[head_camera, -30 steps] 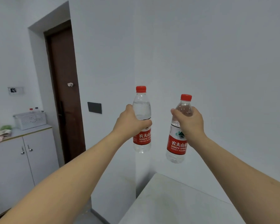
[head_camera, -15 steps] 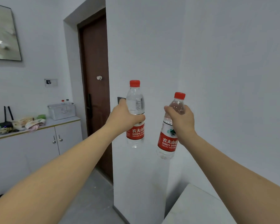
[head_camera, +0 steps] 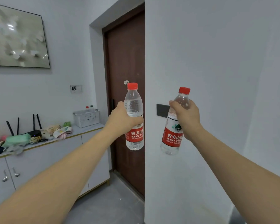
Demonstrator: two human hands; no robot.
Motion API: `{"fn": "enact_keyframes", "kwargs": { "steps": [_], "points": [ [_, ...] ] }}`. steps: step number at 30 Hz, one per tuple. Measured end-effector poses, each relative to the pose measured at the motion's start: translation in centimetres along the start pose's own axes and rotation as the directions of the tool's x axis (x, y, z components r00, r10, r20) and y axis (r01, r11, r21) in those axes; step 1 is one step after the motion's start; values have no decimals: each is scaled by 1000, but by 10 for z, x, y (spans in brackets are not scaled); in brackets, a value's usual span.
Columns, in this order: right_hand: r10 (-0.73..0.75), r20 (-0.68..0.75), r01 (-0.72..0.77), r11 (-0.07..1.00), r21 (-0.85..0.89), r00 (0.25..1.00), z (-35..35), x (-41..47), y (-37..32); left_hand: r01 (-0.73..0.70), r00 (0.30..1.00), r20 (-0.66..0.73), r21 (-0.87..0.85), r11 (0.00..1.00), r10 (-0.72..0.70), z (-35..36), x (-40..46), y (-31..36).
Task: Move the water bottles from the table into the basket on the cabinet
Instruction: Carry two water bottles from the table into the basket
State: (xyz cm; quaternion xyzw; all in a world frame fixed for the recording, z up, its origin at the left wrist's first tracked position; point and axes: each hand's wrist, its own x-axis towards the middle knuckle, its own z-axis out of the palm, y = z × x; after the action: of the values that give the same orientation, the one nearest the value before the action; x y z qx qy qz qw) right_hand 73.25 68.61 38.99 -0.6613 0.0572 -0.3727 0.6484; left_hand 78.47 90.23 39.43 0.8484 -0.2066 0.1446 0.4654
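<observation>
My left hand [head_camera: 121, 119] grips a clear water bottle [head_camera: 134, 138] with a red cap and red label, held upright in front of the brown door. My right hand [head_camera: 187, 118] grips a second water bottle [head_camera: 173, 138] of the same kind, tilted slightly, in front of the white wall. Far off to the left, a white perforated basket [head_camera: 87, 118] stands on the right end of the white cabinet [head_camera: 44, 157]. Two small bottle tops, one red and one dark, show above the basket's rim. The table is out of view.
A brown door [head_camera: 128, 62] is straight ahead, beside a protruding white wall corner [head_camera: 145, 159]. A black router [head_camera: 33, 132], cloths and small clutter [head_camera: 16, 140] cover the cabinet top left of the basket. A framed picture [head_camera: 18, 38] hangs above. Grey floor lies below.
The view has swung left: the cabinet and basket now sit nearer and more central, the table has left the frame. Both hands still hold their bottles out front.
</observation>
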Motion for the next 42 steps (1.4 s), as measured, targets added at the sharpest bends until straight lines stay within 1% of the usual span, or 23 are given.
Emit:
{"fn": "enact_keyframes", "kwargs": {
  "steps": [2,6,12,15,17,20,24,26,32,36,42],
  "points": [
    [-3,10,3,1000,-6,1000,35,5,6,0,1000,-12,-14,1000,0,-21,18,-23],
    [19,25,-18,999,-40,1000,98,20,25,0,1000,12,-33,999,0,-47,55,-68],
    [64,20,-63,997,-45,998,183,64,76,68,998,5,-98,993,-67,-57,121,-144],
    [61,55,-59,997,-40,997,223,98,103,65,998,-22,-74,995,-66,-62,162,-179],
    [54,82,-52,998,-23,995,251,124,117,87,995,-38,-58,995,-89,-68,194,-200],
    [43,121,-43,999,-3,992,295,162,134,112,993,-22,-51,992,-113,-80,243,-226],
    [17,170,-27,998,53,985,348,203,154,108,989,-89,-71,992,-115,-96,299,-260],
    [26,191,-39,997,65,981,376,219,168,123,989,-79,-59,991,-127,-104,326,-281],
    [50,215,-74,992,102,975,463,269,219,149,980,-120,-67,987,-156,-128,405,-359],
    [57,234,-83,991,103,971,532,303,252,154,976,-145,-68,986,-162,-163,458,-416],
    [81,214,-110,986,129,974,637,365,274,150,972,-166,-111,982,-167,-211,551,-485]
  ]
}}
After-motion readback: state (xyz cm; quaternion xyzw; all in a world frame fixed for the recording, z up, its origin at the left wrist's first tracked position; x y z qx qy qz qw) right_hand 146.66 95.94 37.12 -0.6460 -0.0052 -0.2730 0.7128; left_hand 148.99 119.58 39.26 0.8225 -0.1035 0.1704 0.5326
